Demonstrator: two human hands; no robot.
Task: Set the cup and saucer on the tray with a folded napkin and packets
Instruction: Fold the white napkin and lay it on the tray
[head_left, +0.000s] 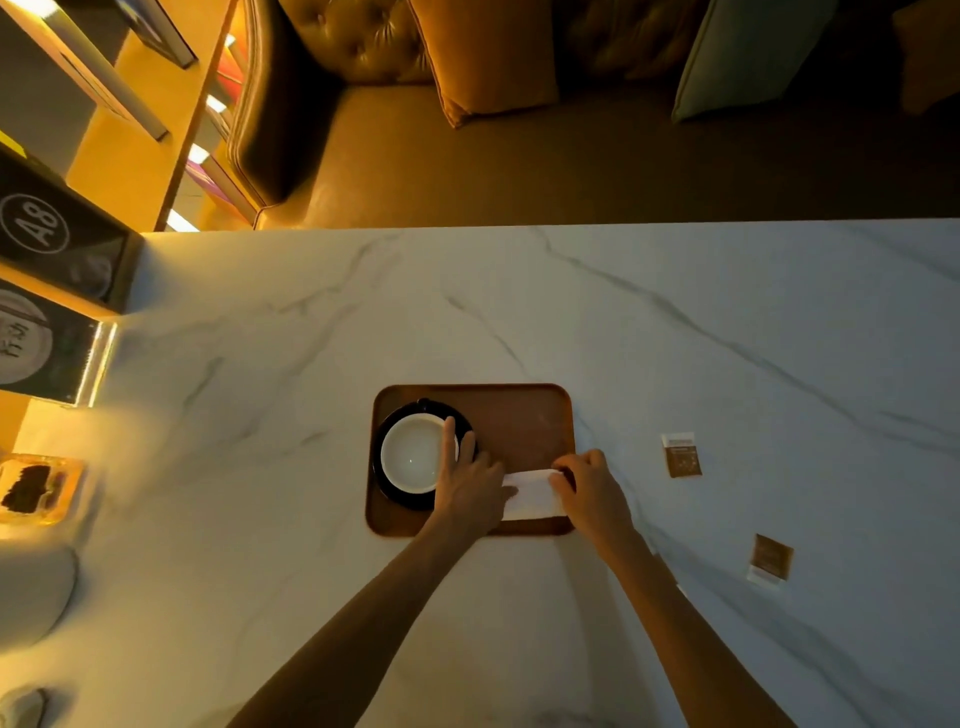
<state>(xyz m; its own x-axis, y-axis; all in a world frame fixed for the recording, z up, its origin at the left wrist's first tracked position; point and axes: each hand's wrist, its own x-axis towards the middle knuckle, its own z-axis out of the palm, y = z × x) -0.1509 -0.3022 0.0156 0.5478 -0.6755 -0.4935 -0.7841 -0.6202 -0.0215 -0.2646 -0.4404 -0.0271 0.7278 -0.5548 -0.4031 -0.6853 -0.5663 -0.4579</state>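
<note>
Cup (413, 453) and saucer (385, 487) sit on the tray's (519, 421) left, the left hand (467, 486) lies flat, fingers straight by the cup, steadying one end of the napkin (532, 493) while the right hand (592, 488) pinches the other to square it, both packets (683, 457) waiting on the table (467, 312).

Head camera: looks steeply down at the marble table (675, 338).
Facing: forward, toward a sofa (467, 171) beyond.
Nearness: close above the tray (519, 415).

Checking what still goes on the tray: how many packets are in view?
2. The far packet lies on the table right of the tray; the near packet lies farther right. More may hide under the right forearm.
</note>
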